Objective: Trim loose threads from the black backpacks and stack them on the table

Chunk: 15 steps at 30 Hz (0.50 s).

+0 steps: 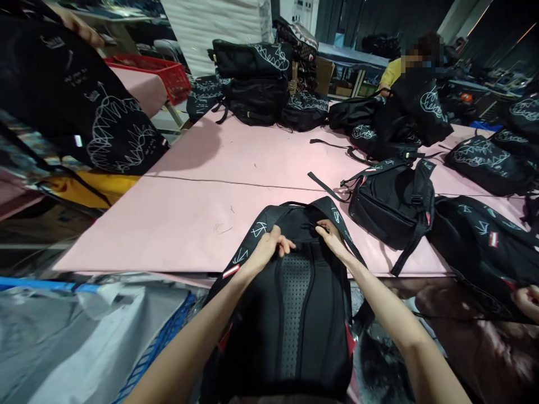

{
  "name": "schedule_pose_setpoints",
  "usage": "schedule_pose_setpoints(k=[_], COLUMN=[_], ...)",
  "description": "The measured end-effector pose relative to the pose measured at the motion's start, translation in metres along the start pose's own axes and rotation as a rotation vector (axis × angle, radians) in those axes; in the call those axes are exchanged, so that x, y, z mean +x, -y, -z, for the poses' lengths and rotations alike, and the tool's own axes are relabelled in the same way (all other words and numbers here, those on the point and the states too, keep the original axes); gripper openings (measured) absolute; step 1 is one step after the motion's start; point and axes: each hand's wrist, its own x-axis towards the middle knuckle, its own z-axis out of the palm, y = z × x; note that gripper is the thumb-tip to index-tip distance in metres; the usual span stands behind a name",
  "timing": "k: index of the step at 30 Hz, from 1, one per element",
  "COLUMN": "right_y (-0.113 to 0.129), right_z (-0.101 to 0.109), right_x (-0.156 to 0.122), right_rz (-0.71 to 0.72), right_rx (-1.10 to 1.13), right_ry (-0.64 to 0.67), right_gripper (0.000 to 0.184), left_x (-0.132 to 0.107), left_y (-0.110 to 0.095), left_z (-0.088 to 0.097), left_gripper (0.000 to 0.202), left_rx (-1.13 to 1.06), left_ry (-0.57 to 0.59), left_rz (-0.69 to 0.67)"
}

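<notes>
A black backpack (297, 303) leans against the table's front edge with its padded back panel facing me. White scribbled drawings mark its shoulder straps, and a perforated strip runs down the panel's middle. My left hand (269, 248) is closed at the upper left of the panel, beside the left strap. Its fingers are curled, and anything in them is too small to make out. At the upper right, my right hand (332, 235) pinches the backpack's fabric near the inner edge of the right strap. The top handle arches just beyond both hands.
A pink-covered table (202, 224) stretches ahead. Another black backpack (391, 202) lies at the right; a pile of bags (256, 84) stands behind. Another person's hand (526, 300) touches a bag at far right. At left, a hand (80, 28) holds up a black bag (84, 95).
</notes>
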Motion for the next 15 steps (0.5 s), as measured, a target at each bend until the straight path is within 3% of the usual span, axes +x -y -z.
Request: schedule_pose_setpoints(k=[3,6,10,15], right_y=[-0.001,0.000,0.001,0.002], right_z=[-0.002,0.001,0.006,0.004], right_x=[-0.002,-0.012,-0.024,-0.028], right_rz=[0.022,0.105,0.162,0.157], right_rx=[-0.009,-0.123,-0.238,-0.333], right_ry=[-0.018,0.028,0.107,0.135], right_gripper=[0.027,0.021,0.016,0.032], left_x=[-0.002,0.007,0.032,0.048], left_y=[0.013,0.021,0.012,0.008], left_z=[0.002,0.005,0.019,0.020], left_gripper=[0.028,0.026,0.026,0.030], left_rx=[0.450,0.768,0.852,0.821], left_ry=[-0.023,0.056,0.219,0.175], left_rz=[-0.213,-0.167,-0.002,0.098])
